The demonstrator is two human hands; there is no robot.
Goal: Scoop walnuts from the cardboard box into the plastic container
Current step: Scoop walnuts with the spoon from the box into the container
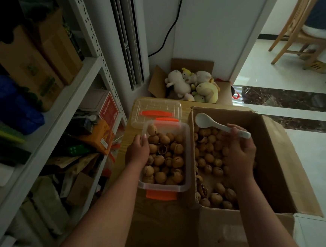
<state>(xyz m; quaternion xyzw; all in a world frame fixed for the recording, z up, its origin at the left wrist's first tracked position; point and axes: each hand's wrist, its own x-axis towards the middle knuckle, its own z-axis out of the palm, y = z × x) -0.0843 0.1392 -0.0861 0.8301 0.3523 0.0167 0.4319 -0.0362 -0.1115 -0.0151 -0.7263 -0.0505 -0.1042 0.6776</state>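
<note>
A clear plastic container (187, 156) with orange clips sits left of an open cardboard box (272, 165). The container is heaped with walnuts (167, 158). More walnuts (209, 158) cover the bottom of the box. My left hand (137, 151) rests on the container's left rim, fingers curled over the edge. My right hand (239, 156) hovers over the box and grips the handle of a white spoon (205, 121). The spoon's bowl points up-left, empty, above the box's far left corner.
The container's clear lid (155, 109) lies behind it on a wooden surface (127, 132). A metal shelf rack (88, 74) full of boxes stands at left. A box of plush toys (192, 86) sits beyond. Tiled floor and a wooden chair (295, 25) are at right.
</note>
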